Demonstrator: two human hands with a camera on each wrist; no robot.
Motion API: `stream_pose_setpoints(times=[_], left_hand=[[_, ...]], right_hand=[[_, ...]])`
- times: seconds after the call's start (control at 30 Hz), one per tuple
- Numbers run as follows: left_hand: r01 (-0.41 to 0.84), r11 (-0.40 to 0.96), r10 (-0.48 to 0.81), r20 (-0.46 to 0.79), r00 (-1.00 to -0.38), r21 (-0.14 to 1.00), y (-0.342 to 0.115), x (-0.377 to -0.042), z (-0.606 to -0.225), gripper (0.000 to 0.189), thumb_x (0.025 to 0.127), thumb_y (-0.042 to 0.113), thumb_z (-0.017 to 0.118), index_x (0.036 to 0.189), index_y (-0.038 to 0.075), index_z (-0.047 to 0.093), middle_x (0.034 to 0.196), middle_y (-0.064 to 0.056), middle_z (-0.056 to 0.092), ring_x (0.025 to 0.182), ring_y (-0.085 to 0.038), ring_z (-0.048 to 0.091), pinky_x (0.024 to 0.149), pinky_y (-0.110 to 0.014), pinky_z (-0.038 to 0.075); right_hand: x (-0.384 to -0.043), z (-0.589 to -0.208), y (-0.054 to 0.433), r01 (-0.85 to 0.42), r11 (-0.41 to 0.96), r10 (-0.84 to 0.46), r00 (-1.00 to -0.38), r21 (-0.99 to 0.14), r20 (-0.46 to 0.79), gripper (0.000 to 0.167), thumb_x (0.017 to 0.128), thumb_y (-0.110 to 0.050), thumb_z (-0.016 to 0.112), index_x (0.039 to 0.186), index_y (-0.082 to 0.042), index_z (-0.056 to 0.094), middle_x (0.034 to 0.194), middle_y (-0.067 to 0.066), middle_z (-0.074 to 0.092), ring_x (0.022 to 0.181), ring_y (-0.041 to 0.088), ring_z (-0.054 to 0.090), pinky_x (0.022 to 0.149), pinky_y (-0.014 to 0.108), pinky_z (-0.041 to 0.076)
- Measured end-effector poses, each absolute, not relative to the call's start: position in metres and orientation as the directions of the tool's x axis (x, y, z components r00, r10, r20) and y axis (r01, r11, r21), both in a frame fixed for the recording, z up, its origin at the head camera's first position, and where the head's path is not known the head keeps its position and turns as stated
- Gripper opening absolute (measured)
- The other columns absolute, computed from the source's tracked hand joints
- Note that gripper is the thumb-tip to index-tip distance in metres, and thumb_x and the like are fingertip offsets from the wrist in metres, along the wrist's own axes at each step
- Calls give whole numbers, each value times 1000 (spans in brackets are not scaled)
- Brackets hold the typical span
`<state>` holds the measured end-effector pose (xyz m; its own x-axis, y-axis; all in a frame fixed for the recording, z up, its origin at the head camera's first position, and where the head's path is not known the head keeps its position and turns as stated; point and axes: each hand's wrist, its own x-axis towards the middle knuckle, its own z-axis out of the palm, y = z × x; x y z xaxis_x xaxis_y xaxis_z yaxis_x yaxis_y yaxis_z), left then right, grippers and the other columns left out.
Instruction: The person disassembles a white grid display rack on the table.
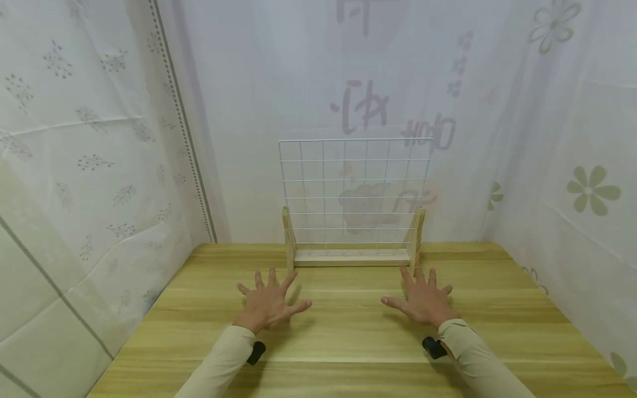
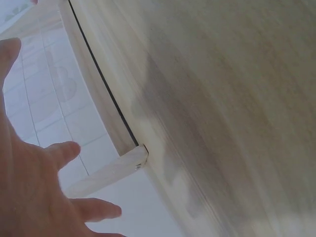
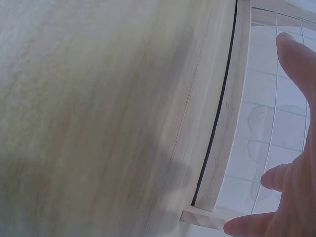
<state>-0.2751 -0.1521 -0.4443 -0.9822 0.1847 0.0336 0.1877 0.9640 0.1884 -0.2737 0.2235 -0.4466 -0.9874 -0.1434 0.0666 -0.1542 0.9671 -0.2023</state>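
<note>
A person's left hand [image 1: 266, 305] and right hand [image 1: 425, 301] spread above a wood-grain tabletop [image 1: 348, 337], before a rack [image 1: 352, 259].
Pale cloth lines the room: sprigs on the left cloth [image 1: 89, 141], faint lettering on the back cloth [image 1: 259, 83], flowers on the right cloth [image 1: 557, 138]. The rack, white wire grid on a wooden base, stands upright near the tabletop's far edge, between and just beyond the hands. Each grip is splayed wide, holding nothing.
</note>
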Motion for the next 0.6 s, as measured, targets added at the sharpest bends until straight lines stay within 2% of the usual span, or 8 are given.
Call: stream_pose_setpoints(times=[0.07, 0.13, 0.23, 0.33, 0.43, 0.6], left_hand=[[195, 960, 189, 48, -981, 203, -153, -276, -445, 92, 84, 85, 45, 158, 33, 29, 163, -29, 24, 143, -66, 21, 95, -93, 9], [202, 952, 192, 67, -979, 228, -155, -277, -447, 92, 85, 83, 46, 158, 28, 31, 162, -29, 27, 142, -65, 26, 97, -90, 19], [221, 934, 193, 124, -973, 281, -156, -279, -448, 92, 88, 79, 47, 157, 19, 35, 158, -29, 34, 139, -60, 36, 92, -78, 42], [227, 918, 180, 169, -969, 326, -158, -283, -450, 92, 91, 77, 46, 156, 13, 35, 155, -28, 40, 137, -52, 45, 87, -65, 52], [231, 892, 169, 188, -968, 389, -160, -287, -451, 91, 93, 74, 45, 155, 9, 34, 154, -26, 43, 134, -48, 50, 91, -62, 53], [267, 797, 202, 176, -963, 542, -166, -294, -450, 81, 101, 56, 49, 157, 3, 26, 158, -26, 37, 142, -47, 42, 112, -62, 38]], right_hand=[[-275, -446, 224, -155, 966, -144, -987, -206, 69, 107, 87, -82, 46, 161, -10, 20, 157, 39, 26, 139, 72, 14, 89, 95, 14], [-276, -446, 224, -158, 964, -146, -987, -212, 71, 105, 88, -82, 45, 161, -10, 20, 157, 38, 27, 139, 72, 15, 89, 94, 15], [-279, -445, 225, -160, 959, -145, -986, -234, 80, 103, 90, -80, 43, 160, -8, 20, 157, 37, 28, 139, 71, 17, 90, 93, 18], [-284, -445, 229, -163, 952, -144, -985, -257, 91, 101, 92, -78, 42, 160, -7, 20, 156, 36, 31, 140, 69, 20, 91, 91, 23], [-288, -446, 234, -177, 941, -152, -982, -289, 109, 100, 93, -76, 43, 160, -5, 20, 154, 37, 34, 140, 67, 24, 91, 88, 29], [-293, -447, 243, -218, 905, -174, -973, -365, 152, 96, 97, -68, 46, 158, 1, 22, 151, 38, 37, 139, 60, 35, 99, 76, 38]])
